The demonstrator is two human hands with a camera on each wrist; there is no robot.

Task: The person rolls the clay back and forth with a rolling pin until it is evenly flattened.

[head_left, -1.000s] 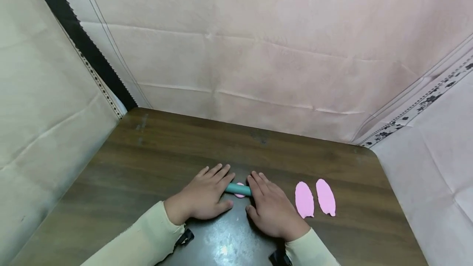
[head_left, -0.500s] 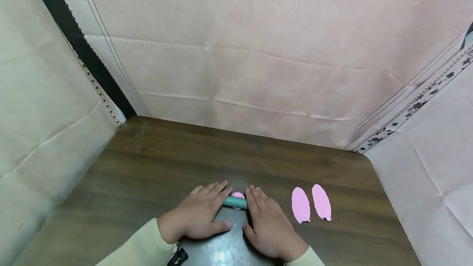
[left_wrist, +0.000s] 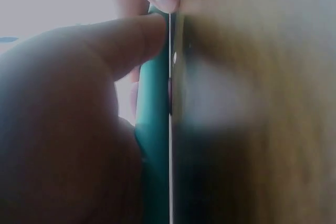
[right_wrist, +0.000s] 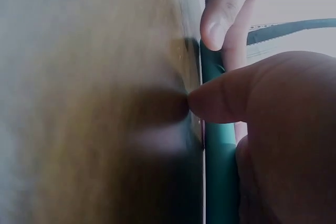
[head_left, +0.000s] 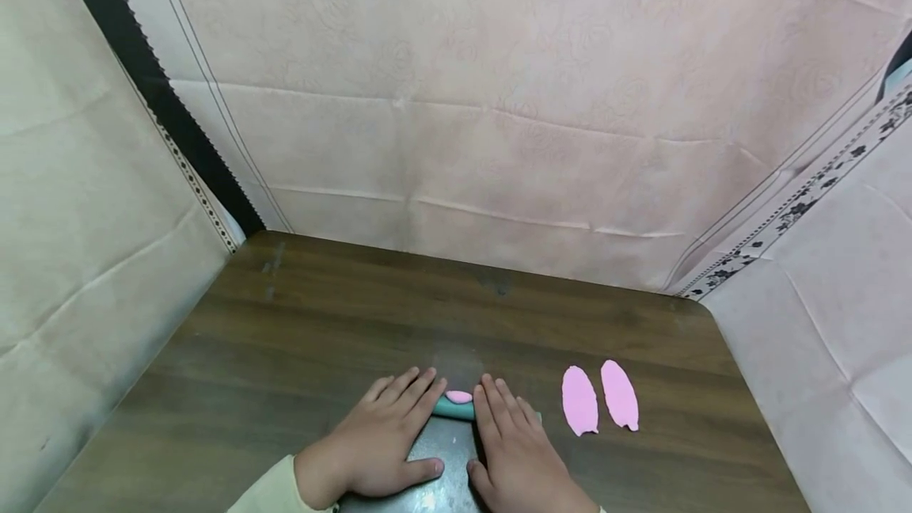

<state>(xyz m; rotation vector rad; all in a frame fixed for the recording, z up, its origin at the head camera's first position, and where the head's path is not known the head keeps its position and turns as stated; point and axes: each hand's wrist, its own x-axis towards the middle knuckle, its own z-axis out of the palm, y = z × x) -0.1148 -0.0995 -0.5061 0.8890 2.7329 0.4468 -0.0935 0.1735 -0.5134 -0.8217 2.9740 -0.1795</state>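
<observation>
In the head view, a teal roller [head_left: 454, 408] lies crosswise on the table under both of my hands. My left hand [head_left: 388, 438] rests flat on its left part, fingers straight and thumb out to the side. On the right part lies my right hand [head_left: 514, 443], its fingers also straight. Between the hands, a small pink flattened piece [head_left: 458, 397], which looks like clay, shows just beyond the roller; its near part is hidden. Both wrist views show the roller [left_wrist: 153, 98] close to the tabletop, with the thumbs near it.
Two flat pink oval pieces, a left one [head_left: 580, 400] and a right one [head_left: 620, 395], lie side by side to the right of my right hand. The brown wooden table [head_left: 342, 291] ends at a pale cloth wall [head_left: 456, 141], with cloth on both sides too.
Both hands have moved toward the body with the roller, which has rolled to the near side of the small pink piece. The head view has shifted slightly. The two ovals stay put.
</observation>
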